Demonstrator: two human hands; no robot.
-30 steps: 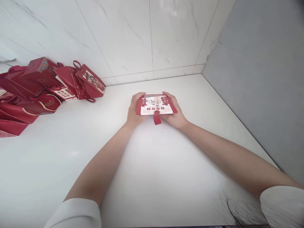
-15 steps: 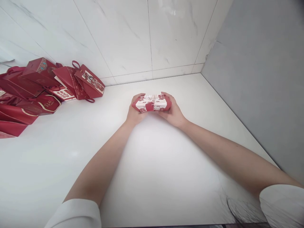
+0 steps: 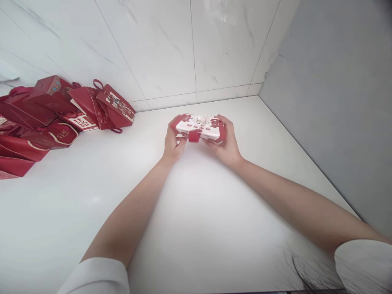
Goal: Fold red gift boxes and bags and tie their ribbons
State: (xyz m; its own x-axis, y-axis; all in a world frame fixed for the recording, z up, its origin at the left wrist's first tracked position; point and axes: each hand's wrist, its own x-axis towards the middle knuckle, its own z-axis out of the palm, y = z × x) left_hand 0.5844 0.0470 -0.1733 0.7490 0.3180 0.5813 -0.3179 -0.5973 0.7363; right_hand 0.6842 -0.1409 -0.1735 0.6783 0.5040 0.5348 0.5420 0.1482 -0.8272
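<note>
A small red and white gift box [image 3: 200,125] with printed characters and a red tab or ribbon at its front is held between my two hands above the white tabletop [image 3: 196,212]. My left hand [image 3: 174,143] grips its left end, the thumb below and the fingers behind. Around the right end, my right hand [image 3: 226,141] is closed in the same way. The box slants a little, its right end lower than its left. Its underside and back are hidden.
At the left, against the tiled wall [image 3: 165,53], lies a pile of several red gift boxes [image 3: 50,100], some with ribbon loops or cord handles. A grey panel [image 3: 339,102] borders the table on the right.
The gift box has tipped in my hands, so more of its printed top shows and the red tab sticks out at the front. My hands have shifted slightly; the pile has not moved.
</note>
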